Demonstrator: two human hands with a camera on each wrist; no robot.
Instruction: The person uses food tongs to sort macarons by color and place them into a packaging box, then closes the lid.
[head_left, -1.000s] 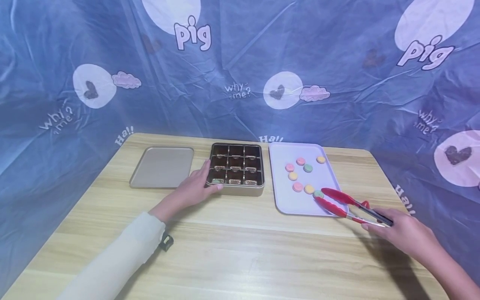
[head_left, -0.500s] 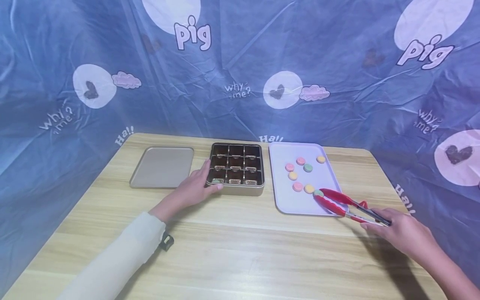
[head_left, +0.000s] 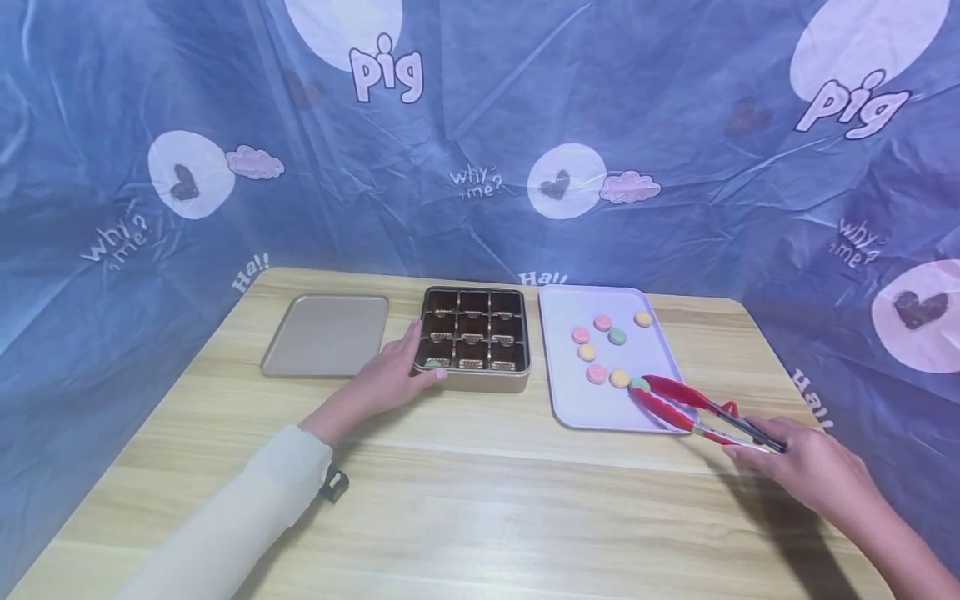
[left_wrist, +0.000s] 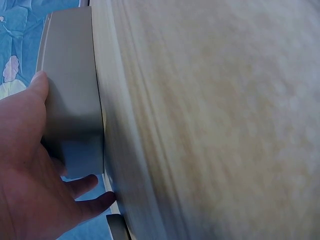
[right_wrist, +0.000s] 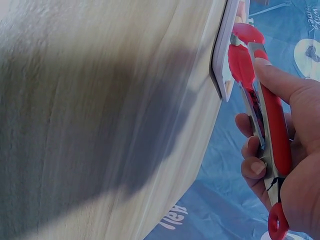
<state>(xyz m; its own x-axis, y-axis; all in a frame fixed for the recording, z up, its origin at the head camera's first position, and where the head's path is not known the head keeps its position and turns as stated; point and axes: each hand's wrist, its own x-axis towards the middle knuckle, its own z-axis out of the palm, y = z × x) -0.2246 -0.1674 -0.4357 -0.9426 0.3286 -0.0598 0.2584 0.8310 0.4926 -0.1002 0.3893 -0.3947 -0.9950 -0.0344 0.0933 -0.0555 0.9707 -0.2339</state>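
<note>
My left hand rests against the near left corner of a square metal tin. Its thumb lies along the tin's front wall and its straight fingers reach along the left side. Dividers split the tin into several compartments; something pale green shows in the front left one. My right hand grips red-tipped tongs, its fingers curled round the handles in the right wrist view. The tong tips are about a green macaron at the near right of a lilac tray. Whether it touches the tray I cannot tell.
Several pink, yellow and green macarons lie on the tray, one a yellow macaron close left of the tongs. The flat lid lies left of the tin. A printed blue cloth hangs behind the wooden table.
The tong tips have drawn in on the green macaron, which has shifted very slightly. My left hand and the tin stay where they were.
</note>
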